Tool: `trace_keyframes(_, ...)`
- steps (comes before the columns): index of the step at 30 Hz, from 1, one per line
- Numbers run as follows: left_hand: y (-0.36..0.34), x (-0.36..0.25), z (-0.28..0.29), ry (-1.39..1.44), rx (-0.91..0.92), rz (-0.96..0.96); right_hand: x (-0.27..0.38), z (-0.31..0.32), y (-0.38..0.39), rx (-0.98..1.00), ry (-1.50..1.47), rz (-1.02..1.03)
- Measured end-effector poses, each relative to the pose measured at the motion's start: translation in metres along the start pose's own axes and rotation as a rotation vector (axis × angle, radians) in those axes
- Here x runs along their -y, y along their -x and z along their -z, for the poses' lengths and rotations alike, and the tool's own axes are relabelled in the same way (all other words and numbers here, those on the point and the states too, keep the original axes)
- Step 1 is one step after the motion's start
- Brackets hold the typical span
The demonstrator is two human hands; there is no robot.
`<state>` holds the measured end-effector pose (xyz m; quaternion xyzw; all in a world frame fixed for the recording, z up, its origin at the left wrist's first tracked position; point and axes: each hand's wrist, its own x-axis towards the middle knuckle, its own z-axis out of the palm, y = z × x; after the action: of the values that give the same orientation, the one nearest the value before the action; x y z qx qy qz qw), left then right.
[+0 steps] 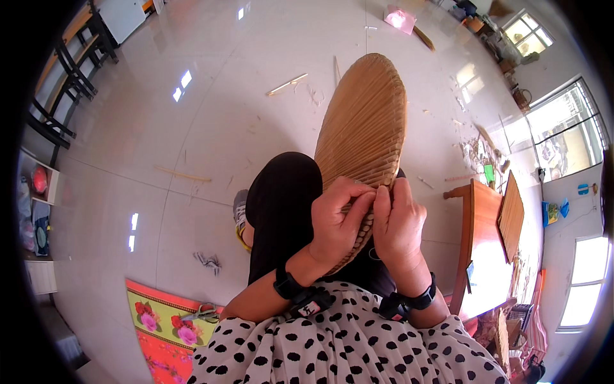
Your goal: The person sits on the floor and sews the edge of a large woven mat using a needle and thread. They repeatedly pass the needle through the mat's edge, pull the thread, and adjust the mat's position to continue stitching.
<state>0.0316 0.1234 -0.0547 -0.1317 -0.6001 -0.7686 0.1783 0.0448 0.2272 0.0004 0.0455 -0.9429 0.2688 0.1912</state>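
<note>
A brown pleated palm-leaf fan (pixel 364 121) with a bound, stitched-looking rim stands tilted over my lap, its ribs spreading toward the far end. On its near left face lies my left hand (pixel 342 217), closed, thumb and forefinger pinching at the rim. Against the right side of the same rim, my right hand (pixel 398 221) is closed too, its thumb and forefinger pressed together. The fingertips of both hands nearly meet; anything fine between them is too small to make out. Below my right hand hangs a thin pale loop, perhaps thread.
Scissors (pixel 203 313) lie on a red and green floral cloth (pixel 167 342) at the lower left. A wooden table (pixel 483 249) stands to the right. Straw strips (pixel 286 84) and scraps litter the tiled floor. Black-framed benches (pixel 70 80) line the far left.
</note>
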Motion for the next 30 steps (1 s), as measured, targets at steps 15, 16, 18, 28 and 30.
trace_keyframes(15, -0.006, 0.001, 0.021, -0.037, 0.038, 0.141, -0.007, 0.000, -0.002, -0.062, -0.005, -0.034)
trace_keyframes(16, -0.004, -0.003, 0.013, -0.031, 0.050, 0.143, -0.008, 0.001, -0.002, -0.044, -0.013, -0.043)
trace_keyframes(18, -0.004, 0.003, 0.006, 0.049, 0.074, 0.131, -0.007, 0.001, -0.002, -0.029, -0.025, -0.035)
trace_keyframes(28, -0.009, 0.000, -0.002, -0.156, 0.045, -0.148, -0.005, 0.000, -0.001, -0.034, -0.056, -0.041)
trace_keyframes(30, -0.011, -0.001, 0.001, -0.230, 0.007, -0.248, -0.005, -0.001, -0.002, -0.035, -0.052, -0.011)
